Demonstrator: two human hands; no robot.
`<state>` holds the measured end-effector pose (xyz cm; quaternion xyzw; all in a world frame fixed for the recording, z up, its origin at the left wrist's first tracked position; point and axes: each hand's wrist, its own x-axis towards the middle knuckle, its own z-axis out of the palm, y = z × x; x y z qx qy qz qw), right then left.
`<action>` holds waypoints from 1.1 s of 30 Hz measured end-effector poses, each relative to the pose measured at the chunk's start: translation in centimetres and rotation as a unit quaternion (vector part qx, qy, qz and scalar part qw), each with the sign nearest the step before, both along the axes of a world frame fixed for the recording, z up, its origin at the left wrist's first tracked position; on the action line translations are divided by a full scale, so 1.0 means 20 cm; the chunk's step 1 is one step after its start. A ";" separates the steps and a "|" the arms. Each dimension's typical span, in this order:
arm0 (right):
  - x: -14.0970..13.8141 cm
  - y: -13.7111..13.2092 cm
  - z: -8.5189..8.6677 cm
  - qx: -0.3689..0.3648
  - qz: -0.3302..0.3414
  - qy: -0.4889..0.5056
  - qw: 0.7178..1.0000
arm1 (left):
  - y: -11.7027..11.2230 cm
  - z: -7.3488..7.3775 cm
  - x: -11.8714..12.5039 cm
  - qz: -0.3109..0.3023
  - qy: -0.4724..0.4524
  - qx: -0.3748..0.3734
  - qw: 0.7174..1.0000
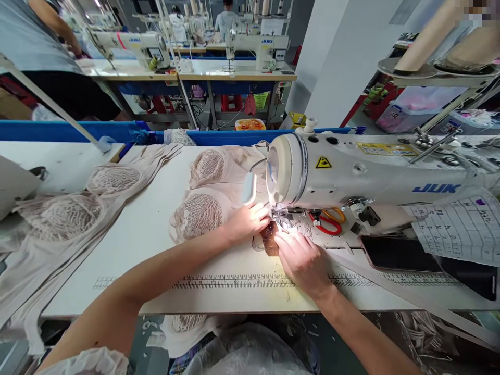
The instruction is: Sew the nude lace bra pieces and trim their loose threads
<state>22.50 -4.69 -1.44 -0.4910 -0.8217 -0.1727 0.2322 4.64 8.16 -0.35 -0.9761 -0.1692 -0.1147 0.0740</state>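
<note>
A beige lace bra (201, 211) lies on the machine table, its cups left of the needle area and its edge running under the sewing machine (344, 166). My left hand (250, 223) has its fingers curled onto the bra's edge, just left of the presser foot (279, 213). On the near side of the foot, my right hand (300, 255) presses its fingertips together. A long beige strip (390, 289) runs from the lower right in under this hand; the fingers hide the exact grip. Lamplight falls on the fingertips.
Red-handled scissors (328, 224) lie behind my right hand. A dark phone (398, 253) and a written paper sheet (461, 229) are to the right. More bras (66, 213) hang over the table's left side. A printed ruler (234, 281) runs along the front. A person stands at upper left.
</note>
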 end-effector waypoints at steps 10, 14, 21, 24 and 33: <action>0.01 0.01 0.00 0.016 0.018 0.018 1.000 | 0.06 0.00 0.05 0.068 -0.005 -0.064 0.996; 0.03 0.00 -0.01 0.007 0.029 0.026 0.999 | -0.04 0.12 -0.02 0.081 -0.044 -0.086 0.992; 0.01 0.01 0.00 0.004 0.048 0.040 0.998 | -0.14 0.17 -0.37 0.296 0.028 -0.125 0.946; 0.00 0.01 0.02 0.010 0.063 0.044 0.997 | 0.02 0.09 -0.41 0.348 0.029 -0.129 0.928; 0.04 0.06 -0.01 0.072 0.147 0.054 0.985 | 0.39 -0.06 -0.44 0.385 -0.100 -0.080 0.914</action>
